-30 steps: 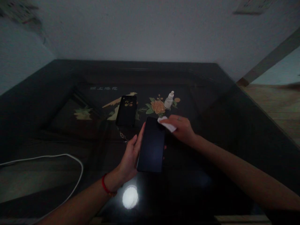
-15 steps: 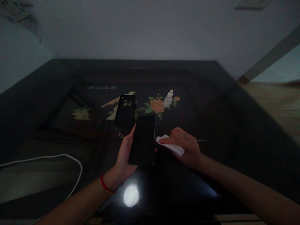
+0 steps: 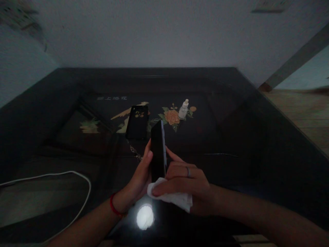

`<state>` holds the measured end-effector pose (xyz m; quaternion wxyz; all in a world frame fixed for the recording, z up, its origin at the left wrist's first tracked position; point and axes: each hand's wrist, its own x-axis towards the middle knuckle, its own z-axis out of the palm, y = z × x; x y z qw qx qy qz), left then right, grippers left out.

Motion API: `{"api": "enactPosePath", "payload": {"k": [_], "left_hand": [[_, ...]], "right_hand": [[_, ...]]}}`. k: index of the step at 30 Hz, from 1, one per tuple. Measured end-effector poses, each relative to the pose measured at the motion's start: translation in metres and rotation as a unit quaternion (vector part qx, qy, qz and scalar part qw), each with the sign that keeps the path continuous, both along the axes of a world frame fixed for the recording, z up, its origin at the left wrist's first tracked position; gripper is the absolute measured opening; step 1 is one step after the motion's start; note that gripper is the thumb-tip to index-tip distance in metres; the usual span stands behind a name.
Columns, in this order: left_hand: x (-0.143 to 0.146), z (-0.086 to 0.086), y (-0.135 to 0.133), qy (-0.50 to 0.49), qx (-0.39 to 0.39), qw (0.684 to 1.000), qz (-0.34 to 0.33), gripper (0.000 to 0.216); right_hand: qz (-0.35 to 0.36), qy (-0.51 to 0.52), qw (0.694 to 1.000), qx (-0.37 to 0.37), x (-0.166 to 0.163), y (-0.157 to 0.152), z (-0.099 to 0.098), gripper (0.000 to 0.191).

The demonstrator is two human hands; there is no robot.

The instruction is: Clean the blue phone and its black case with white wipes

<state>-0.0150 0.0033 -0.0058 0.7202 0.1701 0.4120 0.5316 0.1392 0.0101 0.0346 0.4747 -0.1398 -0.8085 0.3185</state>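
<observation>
My left hand (image 3: 140,178) grips a black phone (image 3: 157,151) and holds it tilted on edge above the dark glass table (image 3: 231,137). My right hand (image 3: 185,183) is closed on a white cloth (image 3: 169,197) and presses against the phone's lower right side. A red band circles my left wrist, and a ring sits on a finger of my right hand.
A black phone case (image 3: 137,121) lies on the table beyond the phone. A small white dropper bottle (image 3: 183,109) stands by a painted flower. A white cable (image 3: 64,192) loops at the left. A bright light reflection (image 3: 145,216) shows near the front edge.
My left hand has turned the phone from flat to on edge. My right hand with the cloth has moved from the phone's top down to its bottom end.
</observation>
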Motion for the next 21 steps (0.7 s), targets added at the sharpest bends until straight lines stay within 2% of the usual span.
{"api": "enactPosePath", "payload": {"k": [3, 5, 7, 10, 12, 13, 15, 18, 21], "left_hand": [[-0.005, -0.008, -0.005, -0.066, -0.020, 0.995, -0.076, 0.085], [-0.007, -0.011, -0.008, -0.114, -0.034, 0.986, -0.117, 0.072], [-0.009, -0.010, -0.009, -0.160, -0.055, 0.971, -0.167, 0.061], [-0.008, -0.005, -0.007, -0.220, -0.077, 0.950, -0.209, 0.068], [-0.006, -0.001, -0.003, -0.238, -0.089, 0.947, -0.196, 0.068], [-0.004, 0.001, -0.002, -0.243, -0.098, 0.947, -0.185, 0.066], [-0.002, 0.002, 0.001, -0.242, -0.127, 0.946, -0.174, 0.063], [-0.002, 0.001, 0.004, -0.211, -0.172, 0.947, -0.170, 0.064], [-0.003, 0.001, 0.005, -0.192, -0.158, 0.955, -0.162, 0.063]], "right_hand": [[0.027, -0.055, 0.996, 0.070, -0.003, -0.001, -0.003, 0.022], [0.036, -0.057, 0.996, 0.051, -0.002, 0.000, -0.001, 0.019], [0.008, -0.041, 0.999, -0.002, 0.005, 0.008, 0.004, 0.017], [-0.132, -0.035, 0.988, -0.072, 0.023, 0.032, 0.011, 0.012], [-0.252, -0.047, 0.962, -0.096, 0.034, 0.052, 0.011, 0.008], [-0.277, -0.060, 0.953, -0.108, 0.036, 0.061, 0.009, 0.007], [-0.269, -0.102, 0.950, -0.121, 0.036, 0.075, 0.002, 0.007], [-0.205, -0.182, 0.953, -0.127, 0.024, 0.084, -0.010, 0.009], [-0.164, -0.240, 0.948, -0.127, 0.009, 0.089, -0.014, 0.009]]}}
